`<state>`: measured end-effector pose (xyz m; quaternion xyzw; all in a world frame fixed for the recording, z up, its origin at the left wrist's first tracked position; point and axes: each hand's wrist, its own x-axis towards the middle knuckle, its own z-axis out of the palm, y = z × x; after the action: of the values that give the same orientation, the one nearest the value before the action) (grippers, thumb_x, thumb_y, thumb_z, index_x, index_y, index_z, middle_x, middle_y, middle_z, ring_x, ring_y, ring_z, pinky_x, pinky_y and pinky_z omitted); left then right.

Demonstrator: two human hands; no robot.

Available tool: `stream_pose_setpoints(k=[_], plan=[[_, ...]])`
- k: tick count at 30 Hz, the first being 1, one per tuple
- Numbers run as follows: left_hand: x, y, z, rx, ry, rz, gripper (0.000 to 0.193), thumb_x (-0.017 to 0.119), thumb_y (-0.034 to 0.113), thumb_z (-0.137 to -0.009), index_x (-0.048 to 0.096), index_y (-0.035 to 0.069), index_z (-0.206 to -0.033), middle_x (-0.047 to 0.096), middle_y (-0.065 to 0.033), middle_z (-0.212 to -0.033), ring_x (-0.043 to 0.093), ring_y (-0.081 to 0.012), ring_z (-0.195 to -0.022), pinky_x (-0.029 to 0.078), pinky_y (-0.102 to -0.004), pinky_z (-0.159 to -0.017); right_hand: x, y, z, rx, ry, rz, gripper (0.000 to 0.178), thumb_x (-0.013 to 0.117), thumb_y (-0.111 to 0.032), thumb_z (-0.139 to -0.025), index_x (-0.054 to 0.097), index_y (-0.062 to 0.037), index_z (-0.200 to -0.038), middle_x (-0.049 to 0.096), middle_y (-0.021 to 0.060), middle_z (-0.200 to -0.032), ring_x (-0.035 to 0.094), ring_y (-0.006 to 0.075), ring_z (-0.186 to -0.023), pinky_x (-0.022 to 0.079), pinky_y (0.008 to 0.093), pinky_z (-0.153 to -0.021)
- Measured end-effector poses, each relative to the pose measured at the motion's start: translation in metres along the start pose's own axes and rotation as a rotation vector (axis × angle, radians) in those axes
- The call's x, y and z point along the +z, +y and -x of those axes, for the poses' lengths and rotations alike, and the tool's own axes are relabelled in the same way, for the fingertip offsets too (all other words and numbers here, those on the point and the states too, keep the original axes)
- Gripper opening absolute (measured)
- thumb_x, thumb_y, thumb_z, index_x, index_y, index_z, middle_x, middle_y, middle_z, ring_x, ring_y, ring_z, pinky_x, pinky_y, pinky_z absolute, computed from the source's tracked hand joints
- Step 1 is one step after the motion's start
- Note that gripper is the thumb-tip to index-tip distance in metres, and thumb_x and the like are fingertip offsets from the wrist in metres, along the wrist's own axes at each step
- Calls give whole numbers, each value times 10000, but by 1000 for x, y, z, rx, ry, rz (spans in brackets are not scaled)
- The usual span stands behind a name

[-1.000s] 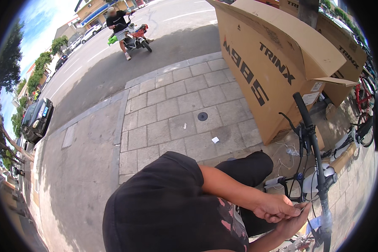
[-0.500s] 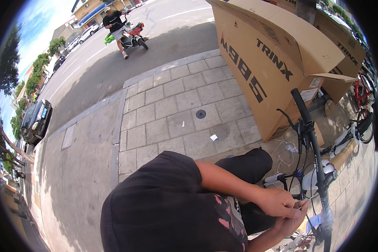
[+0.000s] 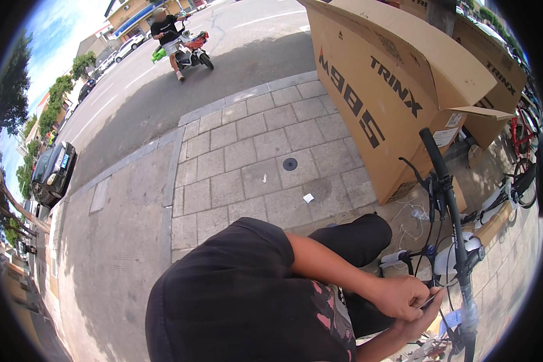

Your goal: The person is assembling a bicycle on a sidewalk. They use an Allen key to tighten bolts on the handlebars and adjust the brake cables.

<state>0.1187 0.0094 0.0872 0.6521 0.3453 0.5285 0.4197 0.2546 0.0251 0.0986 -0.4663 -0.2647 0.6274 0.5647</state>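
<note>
My left hand (image 3: 399, 296) has its thumb and fingers pinched together at a thin pale strip (image 3: 429, 300), too small to make out clearly. Just below and right of it, my right hand (image 3: 421, 321) is closed around the same strip, its fingers pointing up. Both hands meet beside the black handlebar (image 3: 445, 187) of a bicycle, close to its thin black cables. Clear wrapping (image 3: 469, 314) covers part of the bar. A brake lever (image 3: 411, 169) sticks out near the upper grip. A white bicycle part (image 3: 445, 260) lies behind the bar.
A large cardboard box (image 3: 368, 96) stands beyond the bicycle, with other bicycles (image 3: 523, 136) at the far right. My bent knee (image 3: 368, 235) is near the hands. A person on a scooter (image 3: 190, 54) is on the road. A black car (image 3: 53, 172) is at left.
My left thumb and fingers have drawn slightly back from my right fingers, so the thin strip between them shows more. My right hand stays nearly in place.
</note>
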Motion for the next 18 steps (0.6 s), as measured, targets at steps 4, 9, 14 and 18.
stream_pose_setpoints(k=[4, 9, 14, 18], plan=[[-18, 19, -8, 231, -240, -757, 355, 701, 377, -895, 605, 68, -750, 603, -96, -644, 654, -289, -653, 463, -437, -532, -29, 13, -15, 24, -113, -52, 342, 541, -366, -1104, 655, -61, -999, 647, 11, -863, 626, 99, -811, 496, 267, -734], [-35, 22, 0, 79, -226, -452, 521, 654, 531, -957, 621, 42, -779, 603, -104, -651, 667, -266, -687, 475, -434, -548, -26, 18, -9, -17, -85, -174, 301, 545, -312, -1108, 694, -56, -1052, 657, 0, -846, 615, 76, -775, 485, 248, -708], [-23, 7, 8, -558, -329, 386, 593, 640, 630, -975, 597, 65, -803, 528, -38, -620, 566, -146, -526, 402, -321, -432, -29, 27, -21, -59, -85, -175, 294, 583, -316, -1092, 711, -64, -1011, 597, -30, -745, 525, 33, -653, 386, 189, -581], [-19, 7, 11, -803, -292, 939, 555, 671, 604, -973, 574, 83, -808, 464, 30, -616, 494, -101, -439, 283, -234, -349, -34, 27, -25, -13, -148, -195, 233, 624, -291, -1070, 670, -81, -979, 649, -30, -831, 566, 19, -704, 414, 167, -607]])
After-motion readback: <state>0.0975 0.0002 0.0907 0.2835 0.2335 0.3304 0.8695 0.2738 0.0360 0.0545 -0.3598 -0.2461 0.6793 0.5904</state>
